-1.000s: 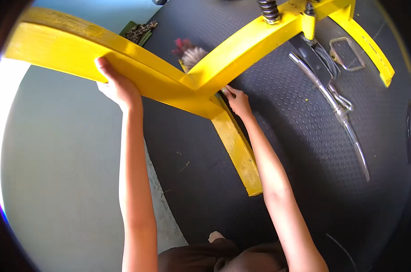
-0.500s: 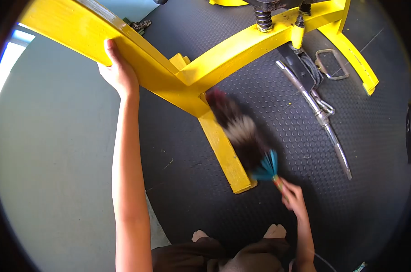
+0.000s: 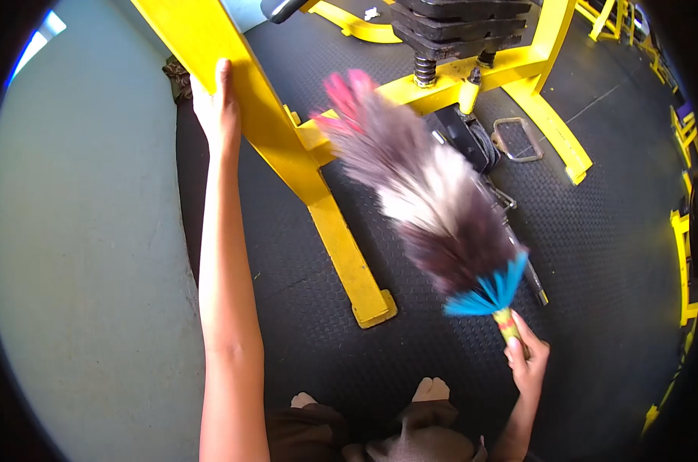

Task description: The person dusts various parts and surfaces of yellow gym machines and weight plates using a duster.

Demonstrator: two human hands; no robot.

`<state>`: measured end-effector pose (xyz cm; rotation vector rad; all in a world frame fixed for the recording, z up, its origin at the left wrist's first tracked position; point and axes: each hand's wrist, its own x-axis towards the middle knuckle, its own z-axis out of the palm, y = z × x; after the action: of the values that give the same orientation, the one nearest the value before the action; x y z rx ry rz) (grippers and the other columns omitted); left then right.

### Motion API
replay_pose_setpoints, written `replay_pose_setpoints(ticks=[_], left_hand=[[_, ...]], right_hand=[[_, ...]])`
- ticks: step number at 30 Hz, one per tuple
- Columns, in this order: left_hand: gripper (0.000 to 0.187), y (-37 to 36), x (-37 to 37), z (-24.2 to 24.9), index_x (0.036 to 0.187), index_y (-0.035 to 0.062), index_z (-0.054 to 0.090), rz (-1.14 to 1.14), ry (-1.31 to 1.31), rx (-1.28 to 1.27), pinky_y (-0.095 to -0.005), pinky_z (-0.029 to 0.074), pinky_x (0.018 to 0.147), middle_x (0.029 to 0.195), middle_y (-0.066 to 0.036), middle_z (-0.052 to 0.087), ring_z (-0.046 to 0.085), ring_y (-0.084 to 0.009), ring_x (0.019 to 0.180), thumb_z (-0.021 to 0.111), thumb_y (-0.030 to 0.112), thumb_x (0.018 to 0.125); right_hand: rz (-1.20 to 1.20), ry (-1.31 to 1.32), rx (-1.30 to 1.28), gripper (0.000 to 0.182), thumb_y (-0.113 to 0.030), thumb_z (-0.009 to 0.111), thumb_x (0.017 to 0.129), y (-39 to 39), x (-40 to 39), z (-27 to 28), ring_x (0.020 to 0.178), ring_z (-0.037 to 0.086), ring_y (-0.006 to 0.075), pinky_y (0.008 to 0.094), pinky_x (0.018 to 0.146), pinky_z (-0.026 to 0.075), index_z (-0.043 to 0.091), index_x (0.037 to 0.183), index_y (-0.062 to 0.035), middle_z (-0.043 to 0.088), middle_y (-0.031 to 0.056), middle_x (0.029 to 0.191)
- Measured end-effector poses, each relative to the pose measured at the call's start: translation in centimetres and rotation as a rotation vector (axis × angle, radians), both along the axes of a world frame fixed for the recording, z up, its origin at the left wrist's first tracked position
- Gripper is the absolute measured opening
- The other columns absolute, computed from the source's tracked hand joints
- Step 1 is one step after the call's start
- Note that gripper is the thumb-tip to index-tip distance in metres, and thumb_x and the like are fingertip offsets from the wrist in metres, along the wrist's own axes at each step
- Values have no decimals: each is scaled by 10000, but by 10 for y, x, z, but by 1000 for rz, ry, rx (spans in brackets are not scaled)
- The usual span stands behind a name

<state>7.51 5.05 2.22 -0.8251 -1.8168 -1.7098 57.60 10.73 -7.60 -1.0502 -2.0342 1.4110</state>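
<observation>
My left hand [image 3: 217, 108] grips the edge of the thick yellow upright [image 3: 249, 85] of a gym machine, thumb lying along its face. In my right hand [image 3: 527, 356] is a feather duster [image 3: 434, 181], closed round its yellow and red handle. Blue feathers ring the duster's base, followed by dark, white and grey bands and a pink-red tip. The duster is raised, and its tip overlaps the yellow frame in this view. Below it, the yellow foot bar [image 3: 347, 262] rests on the floor. The duster partly hides a metal bar [image 3: 535, 283] lying there.
Black weight plates [image 3: 460, 31] stand over springs on the machine's crossbar. A metal handle attachment [image 3: 517, 140] lies on the studded black floor mat [image 3: 587, 308]. On the left is a grey-green wall [image 3: 95, 254]; more yellow frames [image 3: 684, 269] line the right side.
The feather duster has risen from beside the foot bar, moving up and toward me. My left hand stays on the upright, while the view has shifted to show more on the right.
</observation>
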Motion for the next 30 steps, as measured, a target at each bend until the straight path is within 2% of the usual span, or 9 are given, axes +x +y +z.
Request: replay_pose_setpoints(ticks=[4,7,12,15,20,23,26,29,30], left_hand=[[468,-4,1,4,1063,19,506,-7,-59,-60,-306,414,796,994,-133,577,553,-225,877,566,405,807],[500,-5,3,7,1077,21,499,-66,-21,-41,-309,415,804,1003,-133,572,550,-224,899,587,417,785],[490,-4,1,5,1079,23,495,-61,-61,-27,-298,413,810,1004,-130,566,547,-206,899,594,404,788],[498,-3,4,6,1077,20,493,-83,-52,-4,-289,413,808,997,-123,566,545,-190,896,597,410,786],[507,-5,8,8,1092,26,486,-82,-74,-13,-283,414,805,998,-116,568,546,-179,892,598,414,785],[506,-5,4,6,1108,34,481,-63,-54,-36,-282,415,805,1005,-113,569,546,-181,893,594,410,789],[501,-3,3,5,1111,36,484,-49,-44,-31,-283,415,805,1007,-113,572,547,-186,893,589,408,793],[494,-2,4,5,1093,27,500,-64,-40,4,-283,414,805,996,-114,580,548,-180,892,587,410,794],[493,-3,3,5,1091,27,502,-57,-48,-11,-283,413,805,997,-111,580,548,-177,893,588,411,794]], right_hand=[[190,-10,165,307,-39,524,818,-4,-60,29,905,607,198,259,691,471,527,1116,35,597,180,1023],[77,19,257,318,-48,522,826,3,-67,9,931,595,196,255,733,465,514,1135,26,589,180,1039],[24,63,211,343,-60,523,834,-17,-82,3,973,572,216,280,785,460,489,1169,9,568,174,1084],[215,80,176,318,-61,536,824,-30,-82,-4,955,584,237,284,757,470,520,1133,12,574,191,1059],[-28,57,217,305,-46,492,847,-18,-69,-23,985,567,211,278,786,455,508,1144,22,559,165,1107],[-139,61,119,337,-34,496,838,-24,-60,-39,974,573,209,277,773,455,483,1169,27,558,180,1103],[-33,98,176,344,-43,529,810,-42,-53,-42,866,617,203,282,691,473,505,1145,35,585,180,1050],[161,1,159,298,-38,535,794,-50,-36,-46,848,626,205,274,678,474,552,1081,41,600,183,1011],[128,49,214,294,-40,537,790,-49,-34,-52,852,626,199,272,683,473,558,1071,42,602,175,1013]])
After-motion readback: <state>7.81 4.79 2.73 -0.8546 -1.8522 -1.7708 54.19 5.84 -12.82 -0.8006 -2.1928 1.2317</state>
